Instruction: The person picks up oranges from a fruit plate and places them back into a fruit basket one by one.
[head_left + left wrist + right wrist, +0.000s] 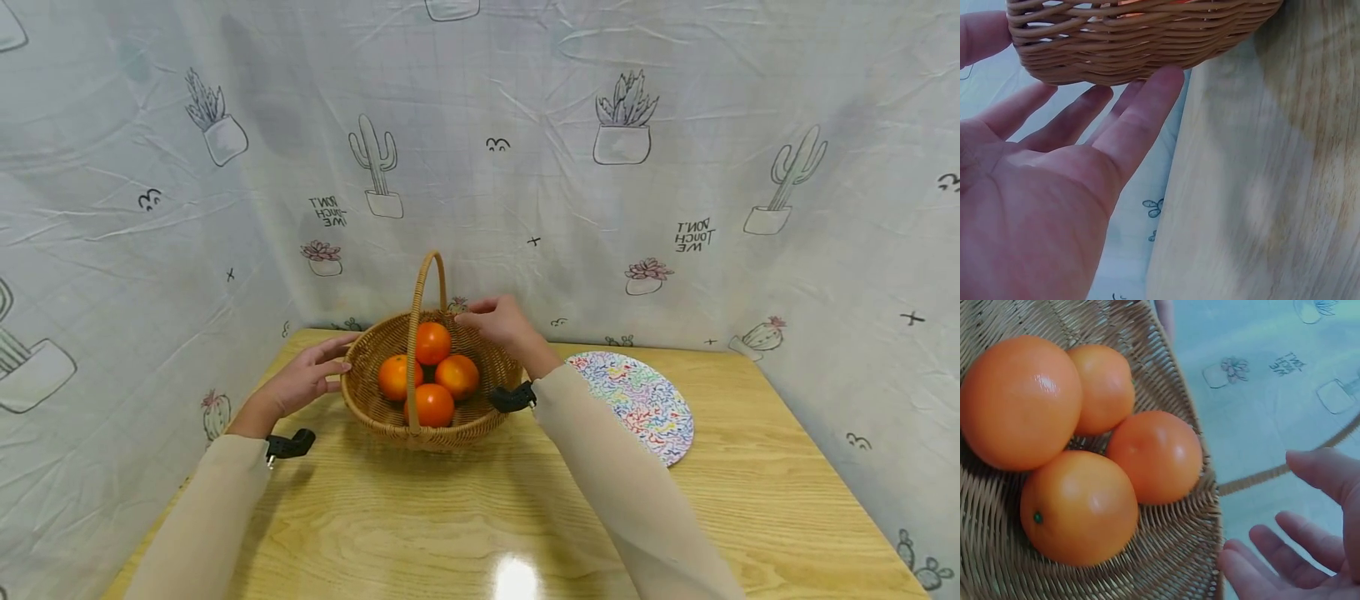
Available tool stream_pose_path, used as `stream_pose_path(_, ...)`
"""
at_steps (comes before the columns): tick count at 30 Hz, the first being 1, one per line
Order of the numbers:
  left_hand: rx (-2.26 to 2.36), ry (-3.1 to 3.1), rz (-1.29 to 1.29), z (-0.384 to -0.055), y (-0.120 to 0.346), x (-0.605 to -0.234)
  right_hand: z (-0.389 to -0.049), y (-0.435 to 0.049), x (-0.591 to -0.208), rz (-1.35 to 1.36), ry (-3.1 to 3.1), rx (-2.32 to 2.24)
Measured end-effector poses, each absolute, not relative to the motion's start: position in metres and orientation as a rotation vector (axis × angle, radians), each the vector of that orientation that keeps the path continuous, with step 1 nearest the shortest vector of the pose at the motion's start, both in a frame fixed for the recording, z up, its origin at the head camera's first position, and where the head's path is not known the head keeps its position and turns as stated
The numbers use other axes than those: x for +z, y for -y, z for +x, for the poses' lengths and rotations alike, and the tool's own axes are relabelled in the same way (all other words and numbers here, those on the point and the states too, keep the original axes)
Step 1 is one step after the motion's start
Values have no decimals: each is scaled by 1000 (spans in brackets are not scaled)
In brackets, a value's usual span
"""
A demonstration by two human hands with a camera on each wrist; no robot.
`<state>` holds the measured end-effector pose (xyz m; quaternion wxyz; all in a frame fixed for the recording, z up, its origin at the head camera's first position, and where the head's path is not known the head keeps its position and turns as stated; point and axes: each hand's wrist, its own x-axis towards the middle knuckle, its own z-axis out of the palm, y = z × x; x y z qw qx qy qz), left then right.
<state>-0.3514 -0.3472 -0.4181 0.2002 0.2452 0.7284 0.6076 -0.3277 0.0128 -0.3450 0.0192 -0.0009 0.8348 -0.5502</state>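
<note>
A wicker basket (465, 433) with a tall arched handle (412, 358) stands toward the back of the table, holding several oranges (433, 343). At its left side is my left hand (303, 379); the left wrist view shows extended fingertips touching the woven wall (1147, 50). Just by the back right rim, my right hand (506, 325) has its fingers spread and grips nothing. In the right wrist view, its little finger (1241, 565) lies at the rim, apart from the handle as far as I can see. The oranges are untouched.
A round mat (645, 404) with a multicoloured pattern lies right of the basket, partly hidden by my right sleeve. Behind and beside the wooden table (420, 533) hangs a pale curtain (525, 192) printed with potted cacti. Each wrist carries a black strap mount.
</note>
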Motion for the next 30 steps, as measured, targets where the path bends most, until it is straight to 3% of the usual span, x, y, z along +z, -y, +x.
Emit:
stream_pose_path(9, 1624, -2249, 694, -349, 345, -417, -311, -47, -338, -35, -2447, -1928)
stream_pose_path(30, 1294, -2796, 717, -330, 350, -420, -237, -180, -369, -52, -2888, -1600)
